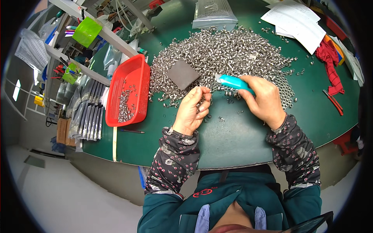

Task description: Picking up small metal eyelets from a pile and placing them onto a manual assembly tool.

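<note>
My right hand (265, 97) grips a turquoise utility knife (232, 82), its short blade pointing left over the near side of a heap of small metal rings (221, 50). My left hand (191, 110) is closed just to the left of the knife. A few of the metal rings show between its curled fingers; how many lie inside is hidden. A dark grey square block (183, 74) rests on the heap, beyond my left hand. Several loose rings (221, 119) lie on the green table between my hands.
A red plastic basket (143, 89) with some rings in it stands at left. A pencil (132, 131) and a pale strip (114, 143) lie near it. Plastic bags (215, 13) and papers (293, 21) lie at the back. Red-handled pliers (334, 102) and red cloth (329, 66) are at right.
</note>
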The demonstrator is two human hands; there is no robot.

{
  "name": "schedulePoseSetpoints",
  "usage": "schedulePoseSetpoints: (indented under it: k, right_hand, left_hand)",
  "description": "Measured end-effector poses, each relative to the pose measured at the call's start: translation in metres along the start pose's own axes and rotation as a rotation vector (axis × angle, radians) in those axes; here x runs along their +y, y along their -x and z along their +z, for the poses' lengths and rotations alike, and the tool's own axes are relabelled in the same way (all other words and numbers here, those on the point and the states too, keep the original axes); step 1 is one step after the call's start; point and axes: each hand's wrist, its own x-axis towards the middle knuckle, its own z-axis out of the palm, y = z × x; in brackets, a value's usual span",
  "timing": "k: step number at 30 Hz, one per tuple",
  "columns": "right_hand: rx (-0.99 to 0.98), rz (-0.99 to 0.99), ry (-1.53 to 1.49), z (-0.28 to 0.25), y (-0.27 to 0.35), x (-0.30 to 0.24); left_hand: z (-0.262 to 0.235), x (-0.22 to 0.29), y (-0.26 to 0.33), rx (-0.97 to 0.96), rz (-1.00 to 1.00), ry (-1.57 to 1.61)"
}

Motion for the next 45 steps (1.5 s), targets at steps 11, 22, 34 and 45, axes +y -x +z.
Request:
schedulePoseSetpoints:
  k: [11, 22, 34, 45]
  right_hand:
    - [0.164, 0.019, -0.033, 0.002, -0.006, 0.009]
    - [0.075, 0.188, -0.103, -0.008, -0.004, 0.004]
    - [0.68, 0.655, -1.0, -0.049, -0.023, 0.067]
    - [1.058, 0.686, -1.081, -0.075, -0.01, 0.089]
  left_hand:
    - [-0.063, 0.163, 0.051, 0.628, 0.673, -0.84]
    - [-0.106, 0.188, 0.073, 0.768, 0.563, -0.786]
    - [0.04, 0.062, 0.028, -0.095, 0.569, -1.896]
    - [0.11, -0.093, -0.039, -0.93, 0.785, -2.078]
